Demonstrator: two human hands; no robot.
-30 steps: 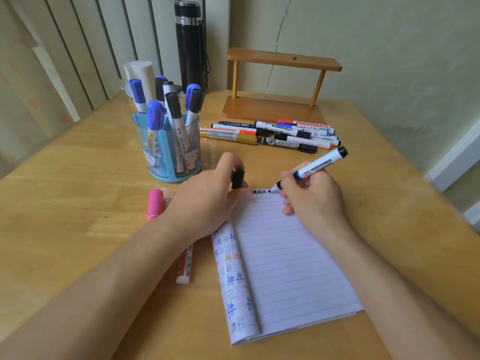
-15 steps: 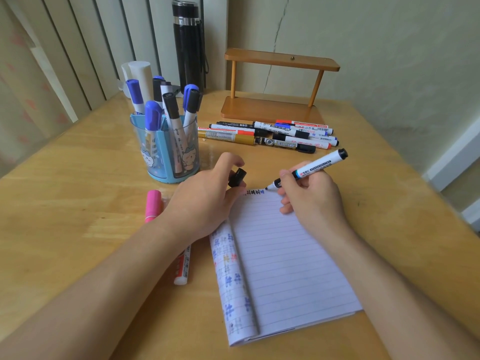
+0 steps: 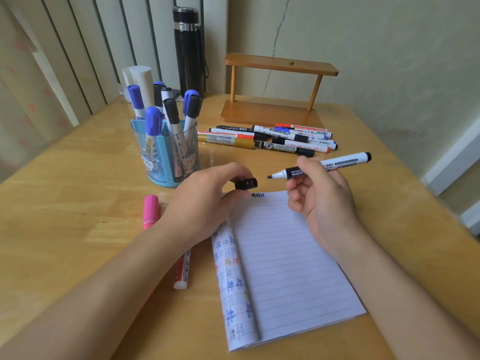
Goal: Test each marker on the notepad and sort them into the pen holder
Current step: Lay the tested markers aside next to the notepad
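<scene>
One marker (image 3: 337, 163) is in play, uncapped; we hold it in our right hand (image 3: 322, 201), thumb and fingertips pinching the barrel just behind the black collar. It hangs clear of the paper, above the top edge of the notepad (image 3: 285, 268); its long axis is nearly level, nib to the left and tail slanting up to the right. Its cap (image 3: 246, 183) lies straight off that nib, a small gap apart, pinched between thumb and forefinger of our left hand (image 3: 205, 203). The cap's open mouth seems to face the nib, so we judge capping to be next; that move turns on keeping the two in line as they meet, and both hands are about equally near. Scribbles (image 3: 257, 195) sit at the page's top-left corner, just under the cap. Behind the left hand stands the pen holder (image 3: 166, 157), several markers upright in it, nearer that hand than the right; behind the notepad a row of loose markers (image 3: 272, 140) lies on the table (image 3: 78, 203), probably untested. A pink marker (image 3: 150, 211) lies beside the left wrist; a wooden stand (image 3: 278, 89) and a black flask (image 3: 189, 53) stand at the back.
</scene>
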